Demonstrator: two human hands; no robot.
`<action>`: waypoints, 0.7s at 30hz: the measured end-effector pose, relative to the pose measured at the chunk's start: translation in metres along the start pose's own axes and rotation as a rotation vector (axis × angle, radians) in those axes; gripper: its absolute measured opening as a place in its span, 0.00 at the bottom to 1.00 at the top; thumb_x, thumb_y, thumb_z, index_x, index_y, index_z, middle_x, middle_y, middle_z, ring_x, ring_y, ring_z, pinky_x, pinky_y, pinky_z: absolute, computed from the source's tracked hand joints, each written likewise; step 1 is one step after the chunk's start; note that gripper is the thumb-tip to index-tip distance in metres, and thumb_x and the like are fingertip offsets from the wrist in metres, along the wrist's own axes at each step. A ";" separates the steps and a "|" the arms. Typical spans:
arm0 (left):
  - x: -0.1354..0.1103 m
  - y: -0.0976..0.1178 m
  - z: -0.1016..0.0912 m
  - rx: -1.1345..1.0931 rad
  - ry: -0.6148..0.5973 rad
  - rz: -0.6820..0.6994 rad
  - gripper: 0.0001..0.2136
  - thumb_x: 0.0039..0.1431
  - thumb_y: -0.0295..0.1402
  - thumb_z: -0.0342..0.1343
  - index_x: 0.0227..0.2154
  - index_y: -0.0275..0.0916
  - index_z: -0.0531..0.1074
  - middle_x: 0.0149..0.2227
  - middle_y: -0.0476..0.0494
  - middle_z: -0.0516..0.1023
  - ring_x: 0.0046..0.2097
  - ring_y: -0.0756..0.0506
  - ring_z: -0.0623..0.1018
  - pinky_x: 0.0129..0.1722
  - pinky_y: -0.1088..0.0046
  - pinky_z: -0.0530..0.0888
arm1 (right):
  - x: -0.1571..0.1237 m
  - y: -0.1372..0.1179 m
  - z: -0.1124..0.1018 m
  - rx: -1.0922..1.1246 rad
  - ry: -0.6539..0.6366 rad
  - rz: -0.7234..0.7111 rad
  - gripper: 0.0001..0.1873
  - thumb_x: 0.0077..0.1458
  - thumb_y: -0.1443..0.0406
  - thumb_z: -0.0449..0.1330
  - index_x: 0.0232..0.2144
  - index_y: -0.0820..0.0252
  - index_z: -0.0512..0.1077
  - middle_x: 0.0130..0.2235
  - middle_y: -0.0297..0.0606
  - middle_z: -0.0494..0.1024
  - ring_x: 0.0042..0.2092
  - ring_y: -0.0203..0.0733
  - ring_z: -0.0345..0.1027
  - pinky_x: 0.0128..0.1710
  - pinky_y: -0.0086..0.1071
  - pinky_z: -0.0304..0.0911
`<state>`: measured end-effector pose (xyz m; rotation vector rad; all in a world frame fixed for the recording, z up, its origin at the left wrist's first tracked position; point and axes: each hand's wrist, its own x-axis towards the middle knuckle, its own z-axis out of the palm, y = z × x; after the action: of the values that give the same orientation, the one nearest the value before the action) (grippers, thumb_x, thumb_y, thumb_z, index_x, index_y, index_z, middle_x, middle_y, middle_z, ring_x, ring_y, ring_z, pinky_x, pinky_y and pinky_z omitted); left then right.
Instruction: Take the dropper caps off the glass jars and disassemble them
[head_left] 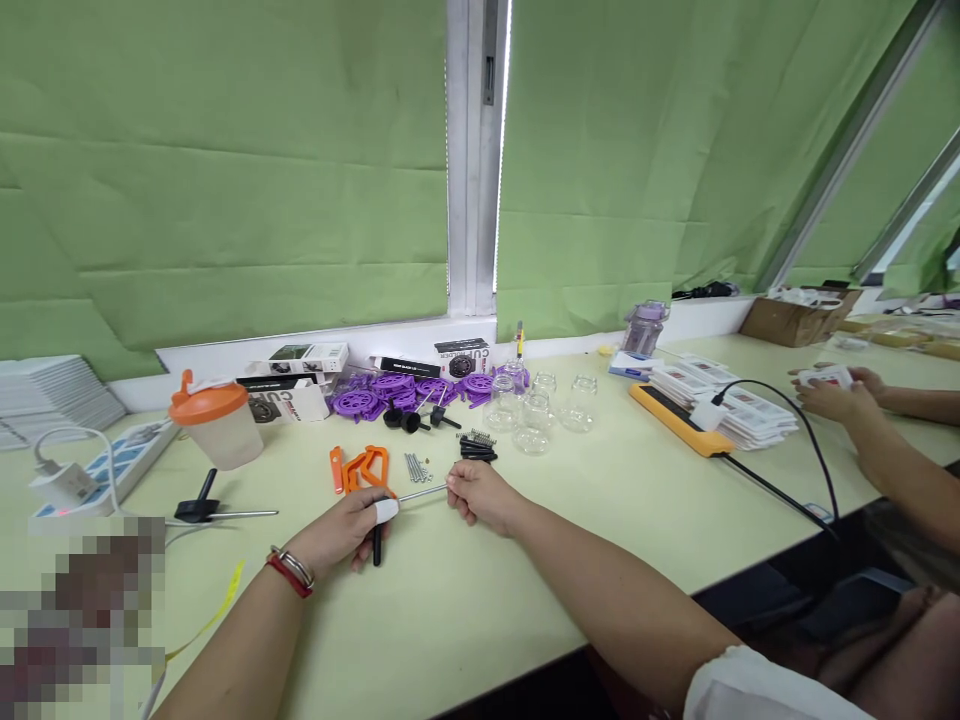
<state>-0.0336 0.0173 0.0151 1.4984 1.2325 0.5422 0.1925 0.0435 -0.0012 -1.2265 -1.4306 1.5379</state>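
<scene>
My left hand [337,528], a white cover on one finger, is closed around the black-handled end of a metal rod [421,494]. Its black handle [377,550] sticks out below my fingers. At the rod's other end, my right hand [484,494] pinches the tip; whether a small part sits there is hidden. Just beyond my left hand lie orange plastic parts [367,465]. Small screws [414,468], springs [478,437] and black sticks [478,452] are laid out past my right hand. A similar black-handled rod [199,510] rests on the table to the left.
Purple plastic wheels [356,402], printed boxes [289,400] and glass jars [532,435] stand along the back. An orange-lidded cup [232,440] and power strip [131,460] are at left. Rightward lie an orange-edged power strip [675,420], paper stacks [757,415] and a co-worker's hands [836,400].
</scene>
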 end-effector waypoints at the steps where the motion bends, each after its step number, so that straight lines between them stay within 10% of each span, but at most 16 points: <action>1: 0.000 0.000 0.000 0.001 -0.002 -0.001 0.15 0.55 0.47 0.51 0.28 0.38 0.63 0.25 0.53 0.68 0.16 0.55 0.64 0.14 0.78 0.64 | 0.000 0.000 0.000 -0.006 -0.001 0.002 0.12 0.58 0.65 0.54 0.23 0.60 0.62 0.21 0.30 0.68 0.18 0.28 0.56 0.15 0.23 0.53; 21: -0.009 0.014 0.002 -0.074 -0.036 0.084 0.17 0.52 0.48 0.56 0.35 0.39 0.66 0.26 0.52 0.68 0.19 0.55 0.64 0.16 0.78 0.64 | 0.001 0.003 0.000 0.071 0.065 -0.027 0.14 0.63 0.59 0.48 0.27 0.59 0.60 0.22 0.30 0.68 0.17 0.29 0.55 0.13 0.24 0.53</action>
<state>-0.0300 0.0096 0.0295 1.4957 1.1144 0.6079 0.1922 0.0439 -0.0040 -1.1993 -1.3339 1.5042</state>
